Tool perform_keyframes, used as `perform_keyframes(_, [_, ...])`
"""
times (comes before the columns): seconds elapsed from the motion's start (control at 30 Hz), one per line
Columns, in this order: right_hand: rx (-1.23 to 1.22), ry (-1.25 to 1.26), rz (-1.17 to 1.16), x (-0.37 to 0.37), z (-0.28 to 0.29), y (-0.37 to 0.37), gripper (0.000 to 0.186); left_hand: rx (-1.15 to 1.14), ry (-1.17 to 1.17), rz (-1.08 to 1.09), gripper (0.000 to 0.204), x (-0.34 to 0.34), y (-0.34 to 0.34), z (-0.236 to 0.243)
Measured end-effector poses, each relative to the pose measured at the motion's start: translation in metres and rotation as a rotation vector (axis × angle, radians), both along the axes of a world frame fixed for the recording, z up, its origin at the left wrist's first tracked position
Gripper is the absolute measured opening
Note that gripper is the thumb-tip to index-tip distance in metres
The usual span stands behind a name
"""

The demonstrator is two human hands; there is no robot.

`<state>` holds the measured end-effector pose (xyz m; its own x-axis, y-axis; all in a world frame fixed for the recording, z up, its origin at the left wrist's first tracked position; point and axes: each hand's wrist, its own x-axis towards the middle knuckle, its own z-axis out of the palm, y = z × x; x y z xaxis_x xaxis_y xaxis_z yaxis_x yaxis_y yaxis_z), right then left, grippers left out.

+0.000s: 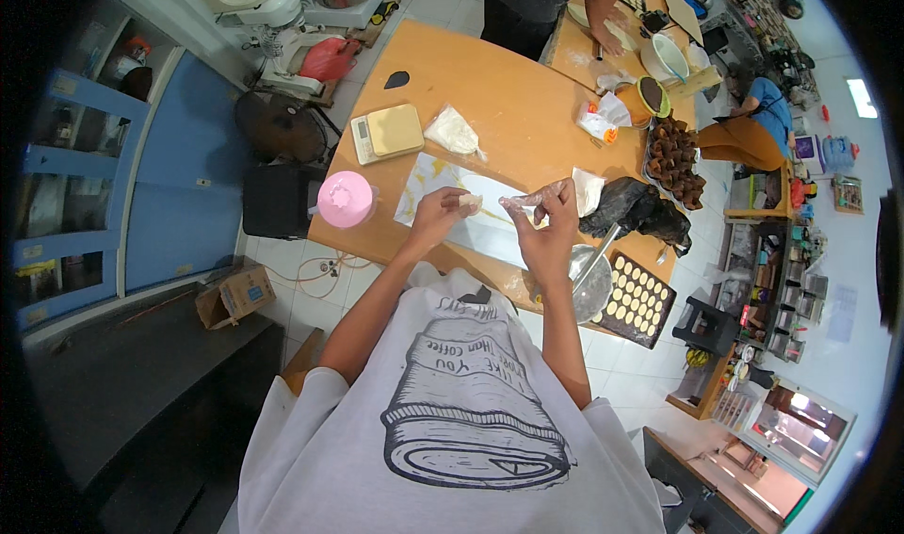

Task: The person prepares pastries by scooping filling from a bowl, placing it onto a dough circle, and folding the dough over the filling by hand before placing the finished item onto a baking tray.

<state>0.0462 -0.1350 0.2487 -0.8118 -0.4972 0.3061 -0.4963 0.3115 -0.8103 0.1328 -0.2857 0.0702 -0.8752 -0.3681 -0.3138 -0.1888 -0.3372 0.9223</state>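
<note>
My left hand (pixel 440 217) is closed in a pinch on a small pale lump of dough (pixel 471 200), above a white marble-patterned sheet (pixel 424 184). To its right, my right hand (pixel 550 230) has thumb and fingers curled together on a thin clear film (pixel 524 201), which looks like plastic. The two hands are apart. Right of my right hand is a metal bowl (pixel 591 300), with a long metal-coloured handle (pixel 599 260) across it. Beside the bowl lies a dark baking tray (pixel 637 300) holding many round pale dough pieces in rows.
On the wooden table (pixel 490 77) are a kitchen scale (pixel 388 132), a bag of white powder (pixel 454 131), a pink container (pixel 345 201) and a black plastic bag (pixel 629 206). A tray of brown pastries (pixel 674 162) sits right. Another person's hand (pixel 605 37) works at the far side.
</note>
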Motion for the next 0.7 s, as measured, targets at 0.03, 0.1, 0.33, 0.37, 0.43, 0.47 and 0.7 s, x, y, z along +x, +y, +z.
perform_keyframes(0.03, [-0.027, 0.010, 0.011, 0.000, 0.000, -0.001, 0.015, -0.032, 0.007, -0.005, 0.041, 0.000, -0.001, -0.002])
perform_keyframes(0.1, [-0.027, -0.005, -0.004, 0.003, -0.002, -0.004, 0.014, -0.047, -0.008, -0.030, 0.042, -0.003, -0.003, 0.009])
perform_keyframes(0.33, [0.047, -0.033, 0.031, -0.001, -0.020, -0.008, 0.011, 0.063, 0.051, -0.069, 0.036, -0.003, -0.005, 0.039])
perform_keyframes(0.37, [0.047, -0.035, 0.031, -0.001, -0.021, -0.009, 0.011, 0.062, 0.049, -0.069, 0.036, -0.001, -0.007, 0.037])
perform_keyframes(0.43, [0.077, -0.038, 0.025, 0.000, -0.024, -0.012, 0.011, 0.218, 0.098, -0.151, 0.039, 0.003, -0.010, 0.033])
perform_keyframes(0.47, [0.075, -0.039, 0.023, 0.000, -0.025, -0.013, 0.011, 0.216, 0.097, -0.153, 0.039, 0.003, -0.010, 0.036])
perform_keyframes(0.7, [-0.016, 0.015, -0.013, 0.015, -0.081, -0.015, 0.015, 0.637, 0.177, -0.089, 0.033, 0.004, 0.010, 0.048])
